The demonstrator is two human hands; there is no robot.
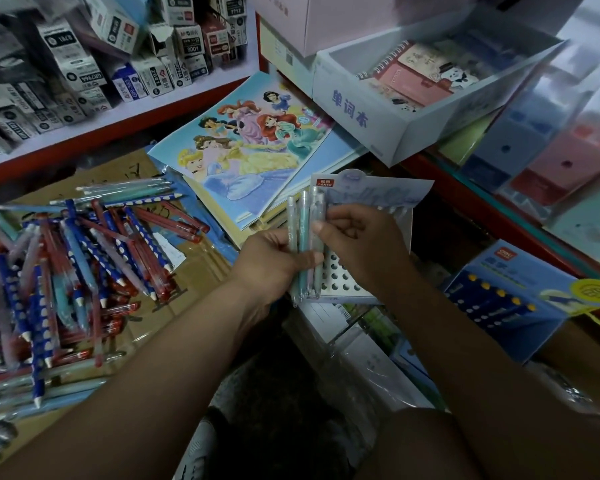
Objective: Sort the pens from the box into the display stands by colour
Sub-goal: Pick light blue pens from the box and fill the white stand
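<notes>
Over the white stand (pixel 340 277) with its rows of round holes, you held a small bunch of pens (pixel 303 216) with both hands. The pens stood almost straight up, side by side and touching. One was green-blue, and the others were pale and see-through. Your left hand (pixel 274 261) was wrapped round their lower half, with the thumb across the front. Your right hand (pixel 361 244) pinched their upper half, thumb on the front and fingers behind. The pen tips hung by the near edge of the stand, and I could not tell if they touched it. Behind the pen tops stood the pale blue back card (pixel 378 190) of the stand, with a small red label on it. To your left lay the brown box (pixel 201 268). It held a big messy pile (pixel 66 271) of more pens: blue ones with white dots, red ones and light blue ones, all crisscross. Between the box and the stand lay a princess book (pixel 243 143) on top of other books. A blue carton (pixel 499 306) sat to your right. Up behind it all, a white tray (pixel 361 112) held notebooks.
</notes>
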